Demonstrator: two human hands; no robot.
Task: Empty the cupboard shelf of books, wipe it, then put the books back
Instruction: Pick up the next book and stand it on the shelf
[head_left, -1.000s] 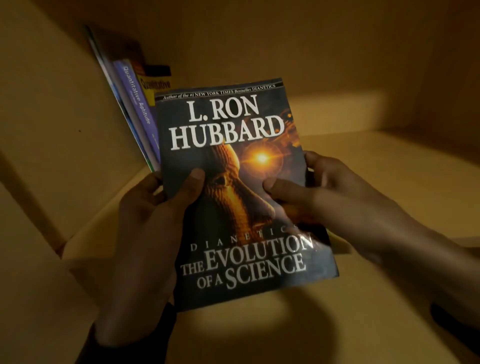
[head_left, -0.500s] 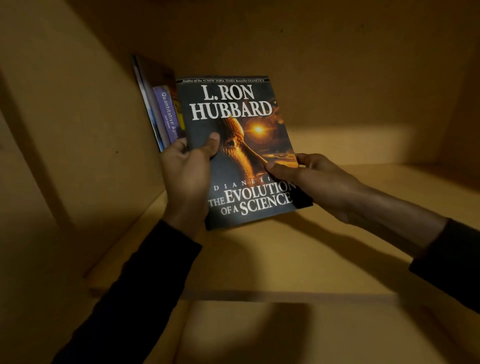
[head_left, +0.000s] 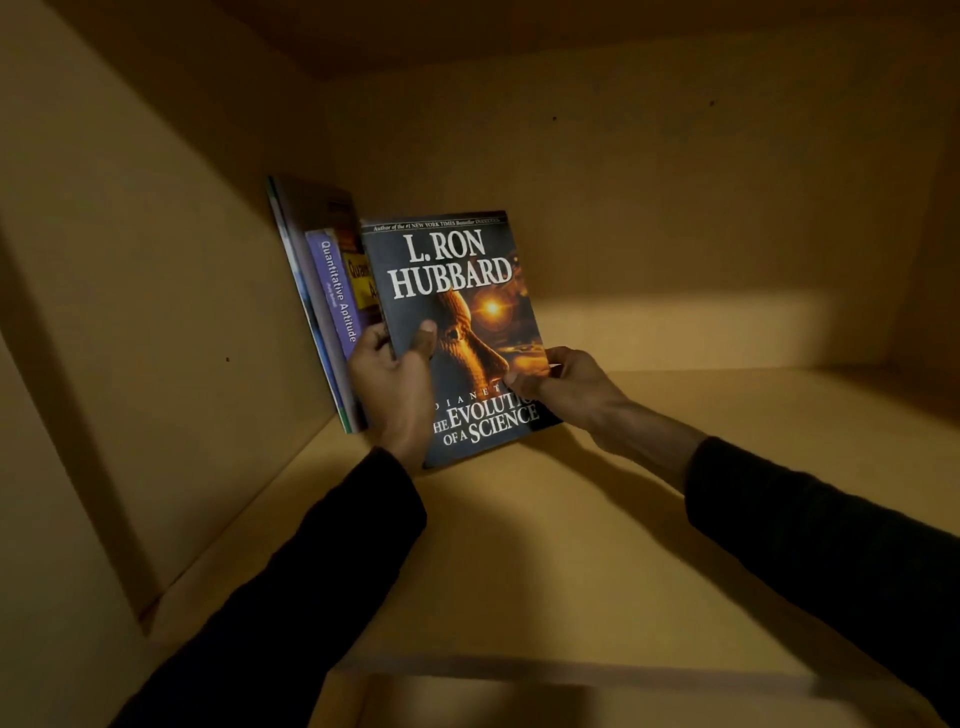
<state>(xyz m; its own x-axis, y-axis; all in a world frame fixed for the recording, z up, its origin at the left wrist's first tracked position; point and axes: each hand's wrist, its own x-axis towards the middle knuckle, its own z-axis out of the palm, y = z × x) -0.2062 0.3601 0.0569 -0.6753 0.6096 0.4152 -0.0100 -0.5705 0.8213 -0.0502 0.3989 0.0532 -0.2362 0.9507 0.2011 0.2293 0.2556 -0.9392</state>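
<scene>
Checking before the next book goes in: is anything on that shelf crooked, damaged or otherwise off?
Only a lean. The shelved books tilt left against the cupboard side wall instead of standing upright. The dark paperback, held by the left hand and right hand, looks intact. No damage or spill shows.

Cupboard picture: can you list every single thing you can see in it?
Dark book: one, dark blue-grey cover with orange glow, held near the shelf's left end, facing out.
Purple book: one, purple spine, leaning against the left wall.
Yellow book: one, yellow and dark, between the purple and dark books.
Other leaning books: thin ones at the far left, count unclear.
Shelf: one, tan wood.
Left wall: one, tan.
Sleeves: two, black.
Left hand: grips the dark book's left edge.
Right hand: pinches its right edge.
</scene>
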